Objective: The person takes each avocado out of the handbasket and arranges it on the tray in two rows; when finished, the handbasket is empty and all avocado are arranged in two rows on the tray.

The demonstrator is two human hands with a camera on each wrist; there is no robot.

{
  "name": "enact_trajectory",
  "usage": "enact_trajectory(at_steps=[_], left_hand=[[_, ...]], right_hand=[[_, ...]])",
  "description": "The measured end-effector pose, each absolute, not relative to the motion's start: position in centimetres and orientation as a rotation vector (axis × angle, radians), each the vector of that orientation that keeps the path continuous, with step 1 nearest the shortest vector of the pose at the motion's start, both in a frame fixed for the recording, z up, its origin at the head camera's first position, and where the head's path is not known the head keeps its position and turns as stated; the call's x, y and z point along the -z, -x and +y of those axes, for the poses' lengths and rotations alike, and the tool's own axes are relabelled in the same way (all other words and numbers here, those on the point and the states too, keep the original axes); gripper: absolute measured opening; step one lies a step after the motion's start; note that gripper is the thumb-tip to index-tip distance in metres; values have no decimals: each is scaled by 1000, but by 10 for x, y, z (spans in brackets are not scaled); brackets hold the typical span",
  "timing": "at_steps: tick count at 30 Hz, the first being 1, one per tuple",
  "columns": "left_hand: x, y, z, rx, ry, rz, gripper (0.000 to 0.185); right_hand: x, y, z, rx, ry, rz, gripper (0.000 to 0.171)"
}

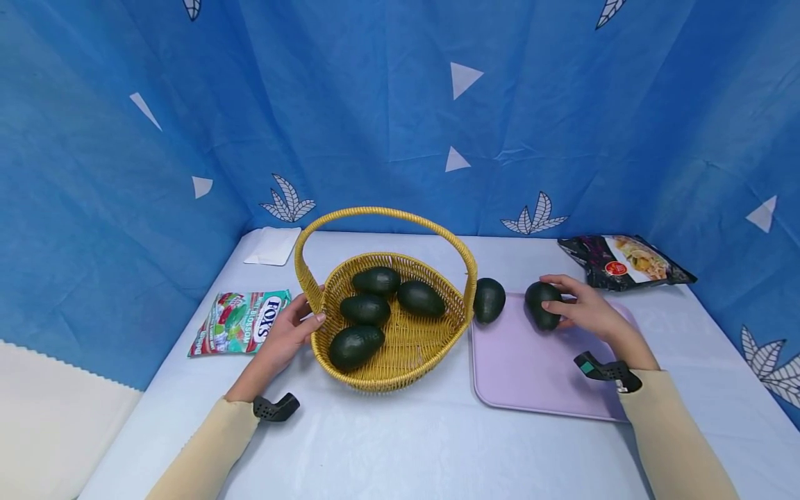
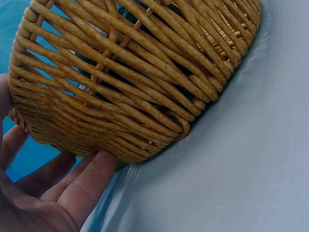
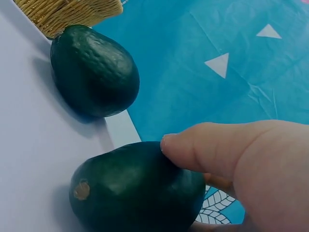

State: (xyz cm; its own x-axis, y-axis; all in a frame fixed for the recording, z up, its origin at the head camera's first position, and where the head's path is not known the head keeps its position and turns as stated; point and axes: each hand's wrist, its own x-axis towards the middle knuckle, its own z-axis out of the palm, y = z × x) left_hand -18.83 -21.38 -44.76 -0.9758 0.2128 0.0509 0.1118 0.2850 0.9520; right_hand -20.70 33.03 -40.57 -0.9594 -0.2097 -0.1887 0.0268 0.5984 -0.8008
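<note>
While the left hand (image 1: 289,335) steadies the basket (image 1: 400,361), the right hand (image 1: 584,310) grips an avocado (image 1: 541,304).

— Counting the dark green, pebbly-skinned avocados: four lying in the woven yellow wicker basket (image 1: 437,347): (image 1: 376,280), (image 1: 421,298), (image 1: 365,309), (image 1: 355,346).
— Adding two more on the flat lilac plastic tray (image 1: 531,378): (image 1: 489,299) and (image 1: 542,305). Making six.
— Tallying one basket, one tray.
— Noting two printed snack packets: one green-and-red (image 1: 239,322), one black (image 1: 625,262). Also seeing one white folded sheet (image 1: 273,245).
</note>
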Motion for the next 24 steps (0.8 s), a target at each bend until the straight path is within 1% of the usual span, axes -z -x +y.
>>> enact_trajectory(at_steps=[10, 17, 24], left_hand=[[447, 188, -214, -1806, -306, 2435, 62], [447, 189, -214, -1817, -302, 2420, 62], [447, 188, -215, -1812, -303, 2413, 62]], right_hand=[[406, 208, 328, 1330, 150, 2566, 64], [403, 208, 336, 1251, 150, 2616, 62], [404, 206, 340, 1247, 157, 2609, 64]])
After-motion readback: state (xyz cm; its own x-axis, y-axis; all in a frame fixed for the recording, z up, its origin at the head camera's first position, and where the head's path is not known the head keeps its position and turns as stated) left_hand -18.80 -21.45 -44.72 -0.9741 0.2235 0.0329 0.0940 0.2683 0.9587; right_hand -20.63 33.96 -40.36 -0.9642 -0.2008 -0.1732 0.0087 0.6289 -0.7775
